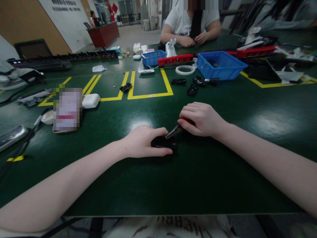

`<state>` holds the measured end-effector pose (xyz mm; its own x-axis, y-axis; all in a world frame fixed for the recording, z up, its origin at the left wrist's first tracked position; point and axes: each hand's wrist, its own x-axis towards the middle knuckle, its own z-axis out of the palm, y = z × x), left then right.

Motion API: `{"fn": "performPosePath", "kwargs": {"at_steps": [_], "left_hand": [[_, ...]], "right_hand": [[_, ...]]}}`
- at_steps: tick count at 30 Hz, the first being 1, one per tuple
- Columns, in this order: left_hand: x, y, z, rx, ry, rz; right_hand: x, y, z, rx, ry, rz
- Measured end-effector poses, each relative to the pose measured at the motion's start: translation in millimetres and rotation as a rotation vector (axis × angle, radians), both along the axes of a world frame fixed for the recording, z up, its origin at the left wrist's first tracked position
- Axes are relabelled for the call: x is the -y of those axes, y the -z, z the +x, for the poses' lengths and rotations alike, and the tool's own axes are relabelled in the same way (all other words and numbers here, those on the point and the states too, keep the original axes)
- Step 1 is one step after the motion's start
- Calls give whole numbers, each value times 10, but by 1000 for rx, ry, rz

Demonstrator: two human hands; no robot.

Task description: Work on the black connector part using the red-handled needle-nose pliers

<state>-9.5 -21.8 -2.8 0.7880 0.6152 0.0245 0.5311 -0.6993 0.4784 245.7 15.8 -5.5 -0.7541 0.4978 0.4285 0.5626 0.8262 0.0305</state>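
My left hand [145, 141] grips a small black plastic part [163, 142] between thumb and fingers, low over the green table. Closed in a fist, my right hand [201, 119] holds pliers [175, 131] with narrow metal jaws and a red handle that mostly hides in the palm. The jaw tips point down and left, meeting the top of the black part near my left index finger. Whether the jaws pinch anything is too small to tell.
Several black parts [192, 89] lie beyond my hands, beside a blue bin [220, 66]. Farther left are a second blue bin [154, 59], a phone [67, 109] and a white case [91, 100]. Across the table [198, 185] sits a person [190, 24].
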Motion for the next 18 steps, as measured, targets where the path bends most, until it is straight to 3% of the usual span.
{"fn": "performPosePath", "kwargs": {"at_steps": [18], "left_hand": [[-11,12,-6,-3,13,9]], "right_hand": [[-11,-19,4,29,8,26]]}}
